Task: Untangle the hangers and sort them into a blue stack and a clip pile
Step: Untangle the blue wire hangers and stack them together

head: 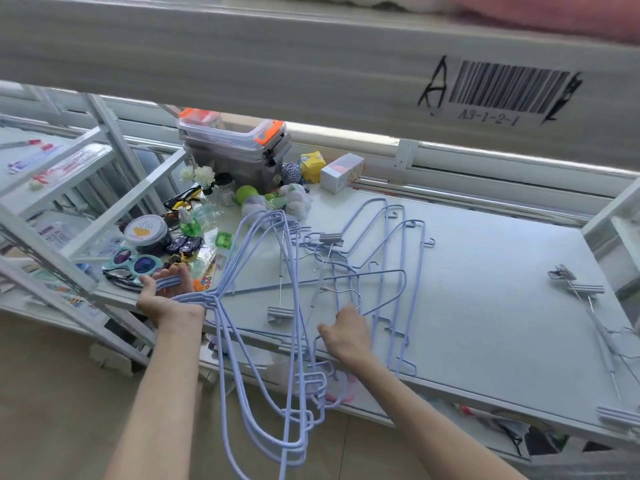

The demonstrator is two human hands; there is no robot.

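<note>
Left hand [162, 292] grips a bunch of blue hangers [207, 299] near the hooks, loops dangling past the shelf [485, 289] edge. Right hand [344, 336] curls into the tangle beside clip hangers [280, 314], its hold unclear. The wire looks light, stiff and snag-prone, so lifting by the hooks seems best.

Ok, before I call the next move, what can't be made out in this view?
- Head view, right hand: its own back hides whatever the fingertips grip.
- Head view, blue hangers held by the left hand: the wires overlap, so the count is unclear; the bottom edge cuts one loop.
- Head view, clip hangers at far right: the frame edge cuts them off.
</note>
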